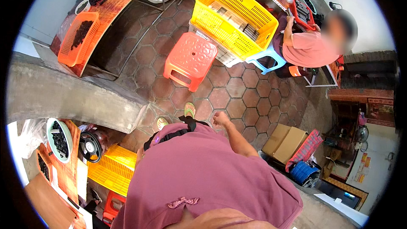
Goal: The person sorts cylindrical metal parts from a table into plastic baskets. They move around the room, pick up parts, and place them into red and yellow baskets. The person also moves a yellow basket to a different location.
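My right hand (220, 119) hangs in front of me above the tiled floor, its fingers curled in with nothing visible in them. It touches nothing; the nearest object ahead is a red plastic stool (192, 58). Of my left arm (139, 155) only a sliver of skin shows beside my shirt, near a yellow slatted crate (111, 174); the fingers are hidden. Past the stool stands a large yellow crate (207, 22) with cardboard and a bundle of dark rods inside.
A person (306, 47) works at a red basket (302, 13) beside a blue stool (268, 59). An orange basket (69, 44) sits on the left table. A low concrete wall (76, 91) juts in; cardboard boxes (284, 143) and a blue bundle (304, 174) lie right.
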`<state>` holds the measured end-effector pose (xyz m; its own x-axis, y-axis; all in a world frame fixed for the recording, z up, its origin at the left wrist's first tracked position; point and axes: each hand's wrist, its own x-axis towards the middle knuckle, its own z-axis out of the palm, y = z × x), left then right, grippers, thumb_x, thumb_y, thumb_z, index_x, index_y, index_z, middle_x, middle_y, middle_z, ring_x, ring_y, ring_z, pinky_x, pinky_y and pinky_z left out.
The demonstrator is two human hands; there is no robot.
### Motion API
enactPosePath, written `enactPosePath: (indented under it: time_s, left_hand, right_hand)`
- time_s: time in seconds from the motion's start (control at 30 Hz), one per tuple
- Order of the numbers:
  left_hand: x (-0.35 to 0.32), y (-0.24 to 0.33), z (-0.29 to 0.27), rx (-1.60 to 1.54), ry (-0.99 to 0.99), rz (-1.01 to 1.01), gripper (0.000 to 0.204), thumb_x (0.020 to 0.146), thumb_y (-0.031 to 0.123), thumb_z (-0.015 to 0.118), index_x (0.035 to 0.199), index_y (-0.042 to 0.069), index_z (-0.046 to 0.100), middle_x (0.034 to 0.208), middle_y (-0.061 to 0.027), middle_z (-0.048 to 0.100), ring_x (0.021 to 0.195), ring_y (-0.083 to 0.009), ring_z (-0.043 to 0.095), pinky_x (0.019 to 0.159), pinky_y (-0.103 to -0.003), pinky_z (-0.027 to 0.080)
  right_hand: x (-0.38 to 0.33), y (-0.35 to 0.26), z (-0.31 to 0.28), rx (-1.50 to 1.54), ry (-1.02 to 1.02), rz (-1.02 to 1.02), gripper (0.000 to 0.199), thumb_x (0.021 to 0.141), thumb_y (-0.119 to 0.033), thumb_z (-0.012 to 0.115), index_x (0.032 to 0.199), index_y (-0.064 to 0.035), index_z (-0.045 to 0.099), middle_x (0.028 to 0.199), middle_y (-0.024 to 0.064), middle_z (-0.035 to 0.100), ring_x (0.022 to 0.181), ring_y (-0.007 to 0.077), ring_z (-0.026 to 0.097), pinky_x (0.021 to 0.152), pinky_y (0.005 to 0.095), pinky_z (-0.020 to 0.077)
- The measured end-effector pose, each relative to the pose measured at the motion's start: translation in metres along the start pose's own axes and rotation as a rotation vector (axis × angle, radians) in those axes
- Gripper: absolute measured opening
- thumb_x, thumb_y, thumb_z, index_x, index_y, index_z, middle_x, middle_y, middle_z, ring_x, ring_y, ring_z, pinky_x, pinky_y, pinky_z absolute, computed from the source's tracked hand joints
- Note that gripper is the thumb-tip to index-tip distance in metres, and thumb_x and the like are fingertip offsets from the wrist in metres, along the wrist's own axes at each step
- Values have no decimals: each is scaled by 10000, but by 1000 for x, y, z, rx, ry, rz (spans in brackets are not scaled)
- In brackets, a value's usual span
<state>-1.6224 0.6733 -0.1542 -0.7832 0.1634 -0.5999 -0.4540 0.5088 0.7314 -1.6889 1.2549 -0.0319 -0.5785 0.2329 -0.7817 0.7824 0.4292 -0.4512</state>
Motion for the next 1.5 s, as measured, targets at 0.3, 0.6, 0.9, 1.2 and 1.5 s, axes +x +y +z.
enactPosePath:
  time_s: [0.3,0.6,0.9,1.2,1.5]
  left_hand:
    - [-21,-35,-38,245,14,-155,301,895,275,591,1009,0,642,864,-53,618,833,-182,590,744,-323,472]
    - [-23,32,-41,-127,-65,214,222,944,202,526,923,0,616,810,-38,604,771,-174,558,708,-312,451]
    - [11,-6,-35,-242,-98,182,131,920,126,560,904,5,607,812,6,587,765,-89,512,671,-255,424]
    - [10,-18,-75,368,-130,-191,384,808,360,660,903,-11,633,719,-134,629,703,-216,612,613,-395,459]
    - [26,15,-35,682,-48,23,272,830,274,607,838,3,619,744,-166,652,649,-260,631,585,-412,494]
  right_hand:
    - [-26,-32,30,45,-2,-9,211,846,-123,535,854,55,648,686,134,676,549,190,646,509,319,522]
    - [-33,-15,32,-5,-34,-29,231,840,-124,527,843,83,629,666,160,665,502,202,631,466,332,511]
    - [-36,-21,39,-72,16,-66,245,830,-149,536,856,72,641,652,143,663,517,194,634,465,316,510]
    - [-3,-21,2,78,-29,50,220,873,-164,545,935,34,617,706,128,658,514,185,616,413,314,474]
    - [19,-138,-171,312,267,-262,196,919,-173,539,909,9,611,732,74,635,560,151,591,485,274,477]
